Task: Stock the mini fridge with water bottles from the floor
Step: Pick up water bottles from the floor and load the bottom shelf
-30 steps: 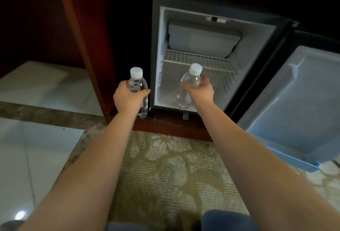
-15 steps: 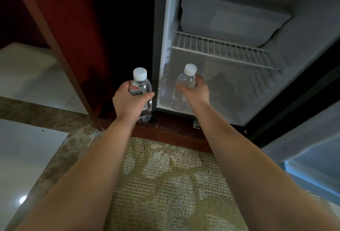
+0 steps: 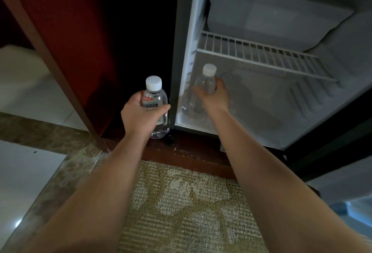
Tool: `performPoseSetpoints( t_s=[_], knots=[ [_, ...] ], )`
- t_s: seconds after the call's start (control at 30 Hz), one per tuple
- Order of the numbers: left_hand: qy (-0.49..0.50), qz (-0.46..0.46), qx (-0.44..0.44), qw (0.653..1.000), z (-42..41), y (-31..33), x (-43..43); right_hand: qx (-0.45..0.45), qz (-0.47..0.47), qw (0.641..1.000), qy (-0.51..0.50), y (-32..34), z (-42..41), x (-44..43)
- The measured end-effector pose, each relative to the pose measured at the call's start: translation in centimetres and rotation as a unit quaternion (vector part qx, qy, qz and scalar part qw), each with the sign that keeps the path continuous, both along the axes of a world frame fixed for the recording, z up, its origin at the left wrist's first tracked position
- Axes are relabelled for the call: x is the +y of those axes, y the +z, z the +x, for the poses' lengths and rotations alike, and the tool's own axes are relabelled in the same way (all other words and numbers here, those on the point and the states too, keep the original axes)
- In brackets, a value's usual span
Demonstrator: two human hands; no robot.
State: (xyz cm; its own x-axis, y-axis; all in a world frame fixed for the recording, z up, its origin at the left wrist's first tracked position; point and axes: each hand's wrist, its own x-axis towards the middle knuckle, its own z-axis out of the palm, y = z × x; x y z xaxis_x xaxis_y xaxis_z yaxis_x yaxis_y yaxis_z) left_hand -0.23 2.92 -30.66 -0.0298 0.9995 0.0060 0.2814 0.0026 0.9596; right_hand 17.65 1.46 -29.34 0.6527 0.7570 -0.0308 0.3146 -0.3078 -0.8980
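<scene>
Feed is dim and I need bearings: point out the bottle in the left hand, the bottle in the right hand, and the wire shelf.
Left bottle (image 3: 156, 95): head view, upper body.
Right bottle (image 3: 205, 82): head view, clear shoulder.
Shelf (image 3: 261, 55): head view, middle wires.

Left bottle (image 3: 155, 96): you held it in your left hand (image 3: 141, 117), outside the mini fridge (image 3: 265, 120), just left of its frame.
Right bottle (image 3: 205, 82): you held it in your right hand (image 3: 214, 98), inside the mini fridge, below the wire shelf (image 3: 261, 57).
Rug (image 3: 181, 202): lay in front, under your forearms.
</scene>
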Motion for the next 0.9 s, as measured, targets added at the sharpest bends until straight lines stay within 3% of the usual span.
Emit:
performPoseSetpoints(
  t_s=[0.17, 0.37, 0.57, 0.9],
  knots=[
    [0.0, 0.005, -0.004, 1.0, 0.0, -0.2, 0.1, 0.017, 0.019, 1.0, -0.01, -1.2, -0.1, 0.1],
    [-0.006, 0.01, 0.0, 1.0, 0.1, -0.2, 0.2, 0.044, -0.025, 0.998, -0.042, -4.5, -0.6, -1.7],
    [-0.013, 0.018, -0.014, 1.0, -0.1, -0.4, 0.5, 0.273, -0.032, 0.96, -0.052, -6.2, -1.5, -0.6],
    [-0.017, 0.033, -0.02, 0.999, 0.5, -1.1, 2.0, 0.257, -0.001, 0.964, -0.064, -6.9, 0.8, 4.0]
  ],
)
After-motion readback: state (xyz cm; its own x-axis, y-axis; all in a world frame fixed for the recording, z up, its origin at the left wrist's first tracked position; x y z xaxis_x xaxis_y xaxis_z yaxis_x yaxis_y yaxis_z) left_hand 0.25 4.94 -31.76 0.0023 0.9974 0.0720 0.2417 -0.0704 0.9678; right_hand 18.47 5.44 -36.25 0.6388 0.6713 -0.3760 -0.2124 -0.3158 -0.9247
